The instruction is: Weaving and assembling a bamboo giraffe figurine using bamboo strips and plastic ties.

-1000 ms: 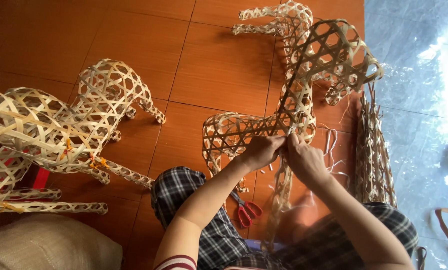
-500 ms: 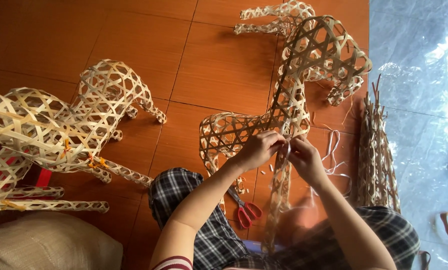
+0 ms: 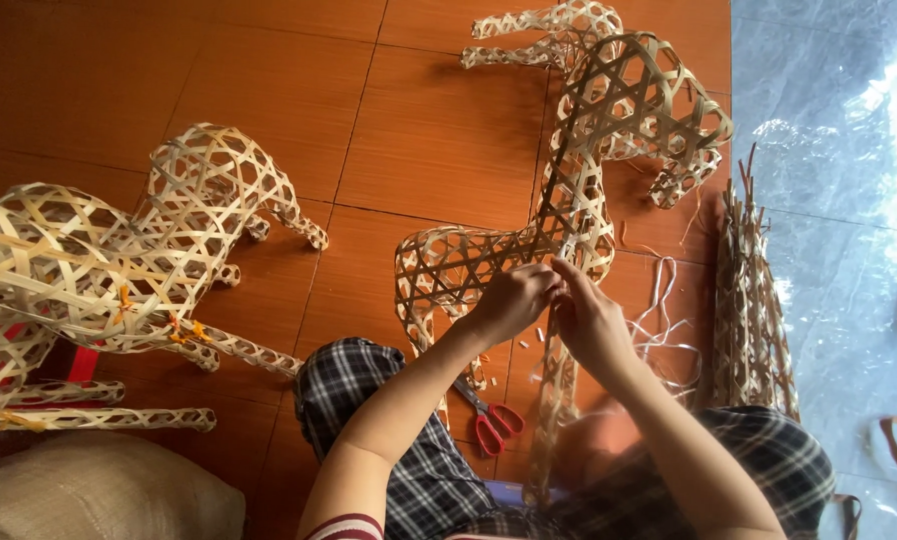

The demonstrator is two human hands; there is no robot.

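- Left hand [image 3: 511,300]: fingers pinched on the woven frame [image 3: 569,200].
- Right hand [image 3: 591,318]: fingers closed on the same frame, beside the left.
- Red scissors [image 3: 491,422]: on the floor [image 3: 439,130], below the hands.

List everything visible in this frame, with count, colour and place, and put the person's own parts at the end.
Open-weave bamboo animal frame being worked: one, pale tan, centre, under both hands.
Finished woven bamboo animal figures: at least two, pale tan, left floor.
Another woven bamboo figure: one, pale tan, top centre, partly behind the worked frame.
Red-handled scissors: one, floor between the knees.
Bundle of bamboo strips: one, tan, right, at the tile edge.
Loose thin strips: several, whitish, right of the hands.
Woven sack: one, beige, bottom left.
Floor tiles: orange-brown; grey glossy ones on the right.
Checked trousers: black and white.
Left hand: gripping the frame.
Right hand: gripping the frame.
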